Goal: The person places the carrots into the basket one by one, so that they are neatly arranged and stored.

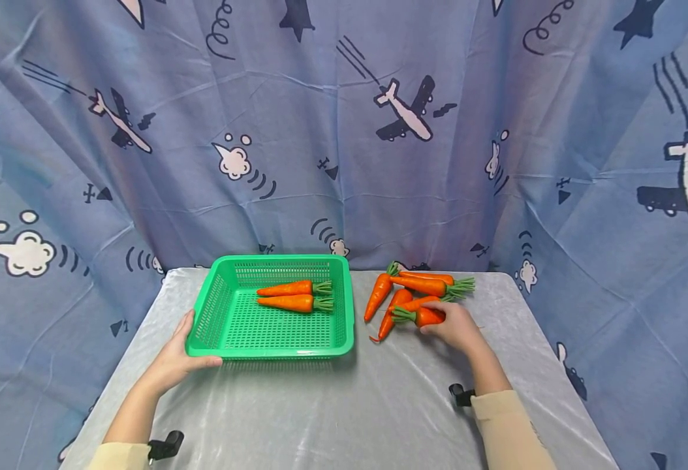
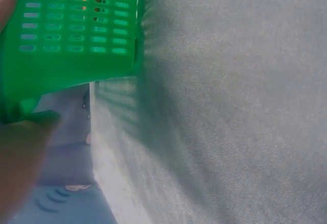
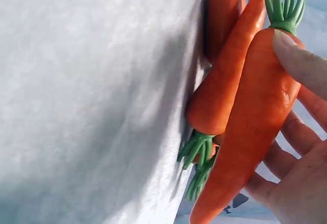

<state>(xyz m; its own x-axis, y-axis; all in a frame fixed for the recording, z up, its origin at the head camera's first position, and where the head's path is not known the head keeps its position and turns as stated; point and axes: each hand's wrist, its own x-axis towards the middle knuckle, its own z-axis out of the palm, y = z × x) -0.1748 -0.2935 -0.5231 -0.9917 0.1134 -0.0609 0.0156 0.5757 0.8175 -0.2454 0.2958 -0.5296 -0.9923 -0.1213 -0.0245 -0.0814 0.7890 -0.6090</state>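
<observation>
A green plastic basket [image 1: 285, 353] stands on the table, with two carrots [image 1: 285, 303] lying side by side in it, leafy ends to the right. My left hand [image 1: 173, 359] holds the basket by its near left corner, thumb along the front rim. In the left wrist view the slotted basket wall [image 2: 76, 60] fills the upper left. My right hand [image 1: 454, 326] grips a carrot [image 3: 258, 117] near its green stems, thumb on top and fingers behind it. Several more carrots [image 1: 380, 290] lie in a loose pile just beyond that hand.
A pale grey cloth covers the table [image 1: 344, 418]. Behind it hangs a blue curtain [image 1: 297, 130] printed with planes and stars, close to the table's far edge. The carrot pile sits right of the basket, a short gap between them.
</observation>
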